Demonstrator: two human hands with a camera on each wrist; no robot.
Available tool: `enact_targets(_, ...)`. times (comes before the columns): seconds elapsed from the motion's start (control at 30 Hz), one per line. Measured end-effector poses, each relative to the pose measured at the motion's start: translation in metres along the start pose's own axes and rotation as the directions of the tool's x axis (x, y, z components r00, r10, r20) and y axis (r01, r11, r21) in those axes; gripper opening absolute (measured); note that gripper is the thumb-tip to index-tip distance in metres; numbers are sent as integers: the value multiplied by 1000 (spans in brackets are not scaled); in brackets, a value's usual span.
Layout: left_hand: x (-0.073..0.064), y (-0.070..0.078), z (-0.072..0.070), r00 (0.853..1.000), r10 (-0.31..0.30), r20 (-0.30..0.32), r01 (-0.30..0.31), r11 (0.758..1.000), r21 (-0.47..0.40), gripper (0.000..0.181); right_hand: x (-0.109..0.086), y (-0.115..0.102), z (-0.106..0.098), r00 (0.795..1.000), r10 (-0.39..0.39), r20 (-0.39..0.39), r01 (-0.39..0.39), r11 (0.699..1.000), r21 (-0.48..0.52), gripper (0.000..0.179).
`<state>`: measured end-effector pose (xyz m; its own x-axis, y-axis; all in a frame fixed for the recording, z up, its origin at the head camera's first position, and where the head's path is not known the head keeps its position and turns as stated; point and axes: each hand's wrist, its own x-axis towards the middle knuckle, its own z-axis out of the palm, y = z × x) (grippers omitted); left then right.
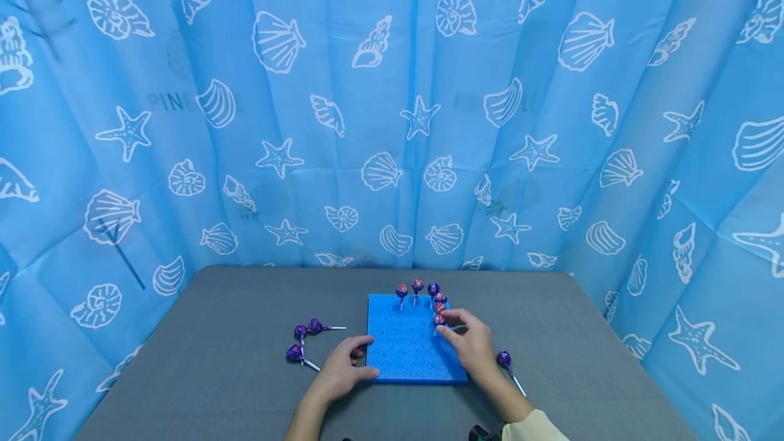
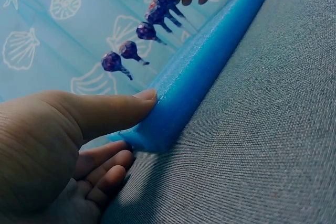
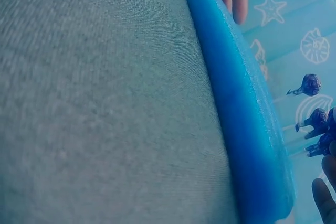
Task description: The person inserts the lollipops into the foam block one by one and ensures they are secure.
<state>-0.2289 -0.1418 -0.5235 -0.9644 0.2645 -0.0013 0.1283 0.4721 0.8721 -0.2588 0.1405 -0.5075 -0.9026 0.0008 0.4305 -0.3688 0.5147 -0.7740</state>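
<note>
A blue foam board [image 1: 410, 352] lies on the table, with several lollipops standing on their sticks along its far and right sides. My right hand [image 1: 474, 346] pinches the head of the nearest lollipop [image 1: 439, 319] in the right-hand row, thumb and forefinger on its wrapper. Behind it stand others, such as a red-and-purple lollipop [image 1: 401, 290] at the far left of the line. My left hand [image 1: 340, 369] holds the board by its near left corner. In the left wrist view, the thumb [image 2: 118, 109] lies against the board's edge, other fingers curled lower down.
Left of the board, several purple lollipops [image 1: 295, 352] lie on the grey table [image 1: 245, 318]. Another loose lollipop [image 1: 504, 358] lies beside my right forearm. A blue curtain [image 1: 392, 121] with white sea shells hangs behind the table and along its sides.
</note>
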Motion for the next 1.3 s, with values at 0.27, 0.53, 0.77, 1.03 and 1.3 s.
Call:
enact_targets(0.27, 1, -2, 0, 1000, -2, 0, 2, 1000, -3, 62, 0, 4, -2, 999, -43, -13, 43, 999, -20, 28)
enact_targets(0.53, 1, -1, 0, 1000, 7, -2, -7, 1000, -4, 62, 1, 4, -12, 999, -32, 24, 34, 998, -57, 34)
enact_targets(0.77, 1, -2, 1, 1000, 5, -3, -5, 1000, 0, 62, 3, 6, -23, 998, -29, 57, 35, 992, -122, 37)
enact_targets(1.03, 1, -4, 2, 1000, 12, -3, -12, 1000, -2, 61, 3, 8, -39, 994, -62, 95, 79, 981, -177, 40)
enact_targets(1.3, 0, -3, 1, 1000, 10, -2, -10, 1000, -7, 61, 5, 9, -57, 987, -37, 154, 78, 960, -269, 40)
